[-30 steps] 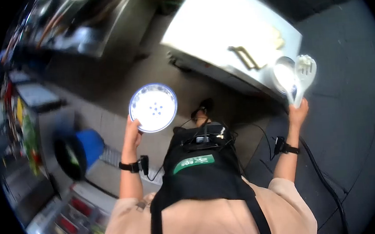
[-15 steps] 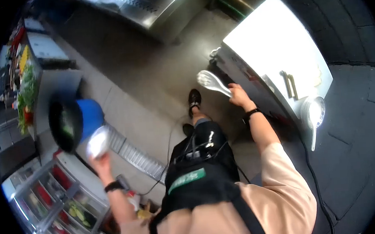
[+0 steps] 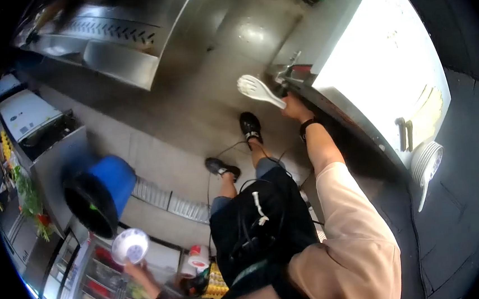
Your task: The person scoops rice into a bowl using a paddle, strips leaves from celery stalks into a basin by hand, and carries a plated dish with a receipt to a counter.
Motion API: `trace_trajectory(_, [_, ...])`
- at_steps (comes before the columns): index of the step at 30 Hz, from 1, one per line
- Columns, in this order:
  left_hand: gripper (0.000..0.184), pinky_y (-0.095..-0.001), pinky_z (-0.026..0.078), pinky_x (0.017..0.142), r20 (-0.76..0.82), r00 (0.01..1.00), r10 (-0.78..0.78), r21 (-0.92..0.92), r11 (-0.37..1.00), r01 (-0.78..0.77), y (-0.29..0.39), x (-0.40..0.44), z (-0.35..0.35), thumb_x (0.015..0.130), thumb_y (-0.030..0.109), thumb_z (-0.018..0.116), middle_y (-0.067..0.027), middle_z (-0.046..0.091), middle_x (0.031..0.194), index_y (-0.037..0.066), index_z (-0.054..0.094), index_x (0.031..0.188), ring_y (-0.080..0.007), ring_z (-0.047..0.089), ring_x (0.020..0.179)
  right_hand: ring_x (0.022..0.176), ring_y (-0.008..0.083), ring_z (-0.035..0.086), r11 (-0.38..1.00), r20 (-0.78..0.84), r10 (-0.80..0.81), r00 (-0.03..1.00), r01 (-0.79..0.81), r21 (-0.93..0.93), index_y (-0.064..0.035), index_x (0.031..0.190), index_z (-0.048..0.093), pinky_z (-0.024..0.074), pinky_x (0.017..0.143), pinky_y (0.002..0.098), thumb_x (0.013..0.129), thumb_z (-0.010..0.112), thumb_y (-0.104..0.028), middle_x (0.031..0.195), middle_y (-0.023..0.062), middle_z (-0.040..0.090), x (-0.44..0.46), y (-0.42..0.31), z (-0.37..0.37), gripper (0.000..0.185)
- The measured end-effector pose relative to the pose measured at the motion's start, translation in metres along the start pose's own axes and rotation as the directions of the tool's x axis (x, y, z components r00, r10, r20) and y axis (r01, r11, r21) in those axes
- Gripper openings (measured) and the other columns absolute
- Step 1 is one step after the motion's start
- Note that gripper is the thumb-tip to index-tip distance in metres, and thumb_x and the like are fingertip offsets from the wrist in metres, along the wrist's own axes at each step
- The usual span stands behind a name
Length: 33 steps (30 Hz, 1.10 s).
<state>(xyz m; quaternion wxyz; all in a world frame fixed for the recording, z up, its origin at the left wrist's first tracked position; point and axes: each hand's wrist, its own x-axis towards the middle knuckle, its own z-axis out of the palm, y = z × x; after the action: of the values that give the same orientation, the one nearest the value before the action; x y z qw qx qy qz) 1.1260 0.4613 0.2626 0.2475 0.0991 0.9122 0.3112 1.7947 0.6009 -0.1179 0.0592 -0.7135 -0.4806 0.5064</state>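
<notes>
Kitchen floor (image 3: 219, 100) spreads out below the right hand (image 3: 297, 108), which is curled around the handle of a white slotted spoon (image 3: 256, 87), the spoon's head pointing forward and to that hand's left, while a white table (image 3: 377, 46) stands to the hand's right. Well apart from it, the left hand (image 3: 139, 271) holds a white dish (image 3: 130, 246) with a blue pattern by its edge, a blue bin (image 3: 113, 179) standing beyond that hand

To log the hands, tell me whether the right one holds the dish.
No, the right hand holds the white spoon; the dish is in the left hand.
</notes>
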Motion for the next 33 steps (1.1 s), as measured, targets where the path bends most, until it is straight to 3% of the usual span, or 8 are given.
trace_trajectory(3, [0.054,-0.0395,0.049,0.081,0.239,0.971,-0.006,-0.137,0.99,0.04,-0.002,0.006,0.061,0.088,0.039,0.056,-0.0105,0.054,0.122,0.01,0.039,0.13,-0.0236,0.056,0.108,0.112,0.0374,0.048,0.992,0.125,0.1,0.987,-0.089,-0.094,-0.0036,0.105,0.065,0.0388,0.096,0.0403,0.068,0.066,-0.013,0.117,0.0221,0.05,0.002,-0.013,-0.009,0.038])
trace_trajectory(9, [0.056,-0.0367,0.043,0.094,0.555,0.809,0.192,-0.305,0.952,-0.017,0.046,0.006,0.118,0.087,0.035,0.057,-0.011,0.049,0.129,0.005,0.041,0.13,-0.022,0.053,0.112,0.087,0.0339,0.063,0.95,-0.087,0.018,0.996,-0.044,-0.309,-0.0009,0.095,0.068,0.0482,0.081,0.0418,0.066,0.064,-0.011,0.094,0.0206,0.066,0.021,0.004,0.013,0.031])
trace_trajectory(11, [0.055,-0.0374,0.042,0.095,0.631,0.765,0.133,-0.268,0.962,0.054,0.057,0.003,0.118,0.088,0.033,0.055,-0.0121,0.049,0.129,0.002,0.04,0.132,-0.0231,0.051,0.114,0.103,0.0358,0.058,0.985,-0.103,0.156,0.982,-0.163,-0.062,-0.0025,0.093,0.069,0.0434,0.092,0.0415,0.065,0.065,-0.01,0.108,0.0244,0.061,0.016,0.007,0.018,0.029])
trace_trajectory(13, [0.054,-0.0377,0.037,0.1,0.729,0.665,0.16,-0.278,0.958,0.074,0.064,0.022,0.119,0.09,0.031,0.053,-0.0122,0.049,0.128,0.002,0.038,0.133,-0.0221,0.048,0.118,0.122,0.0403,0.04,0.951,-0.243,0.007,0.97,-0.082,-0.298,-0.0057,0.099,0.068,0.0343,0.101,0.0486,0.075,0.061,-0.011,0.135,0.0267,0.038,0.009,0.003,0.028,0.026])
trace_trajectory(21, [0.057,-0.0376,0.036,0.101,0.692,0.709,0.134,-0.22,0.975,0.03,0.056,0.055,0.102,0.089,0.036,0.054,-0.0118,0.048,0.13,0.002,0.039,0.132,-0.0222,0.046,0.12,0.107,0.042,0.049,0.964,-0.081,-0.001,0.997,-0.021,-0.266,-0.0061,0.095,0.068,0.0397,0.094,0.0443,0.068,0.063,-0.01,0.11,0.0254,0.053,-0.003,0.012,0.005,0.028])
trace_trajectory(25, [0.058,-0.038,0.036,0.101,0.708,0.687,0.164,-0.321,0.941,0.107,0.061,0.052,0.113,0.088,0.031,0.055,-0.0138,0.047,0.131,0.001,0.037,0.134,-0.0236,0.046,0.119,0.103,0.035,0.055,0.809,-0.117,-0.044,0.992,-0.033,-0.586,-0.0048,0.094,0.068,0.0443,0.088,0.0415,0.071,0.062,-0.01,0.108,0.0188,0.057,-0.022,-0.024,-0.01,0.025])
trace_trajectory(29, [0.057,-0.0377,0.036,0.101,0.743,0.636,0.209,-0.302,0.952,0.041,0.073,0.034,0.127,0.088,0.03,0.055,-0.0128,0.049,0.129,0.001,0.038,0.134,-0.0231,0.047,0.119,0.109,0.0276,0.057,0.603,-0.172,0.341,0.924,-0.355,-0.714,-0.0102,0.104,0.069,0.046,0.087,0.0386,0.078,0.062,-0.013,0.121,0.0119,0.058,-0.018,-0.083,-0.002,0.027])
trace_trajectory(33, [0.063,-0.0389,0.037,0.101,0.811,0.524,0.259,-0.3,0.954,-0.007,0.07,0.04,0.137,0.084,0.029,0.058,-0.0136,0.046,0.131,0.002,0.034,0.136,-0.0247,0.045,0.121,0.113,0.0256,0.052,0.428,-0.26,0.274,0.926,-0.36,-0.829,-0.0101,0.107,0.068,0.0383,0.095,0.0367,0.083,0.057,-0.019,0.118,0.0074,0.059,-0.038,-0.082,0.011,0.028])
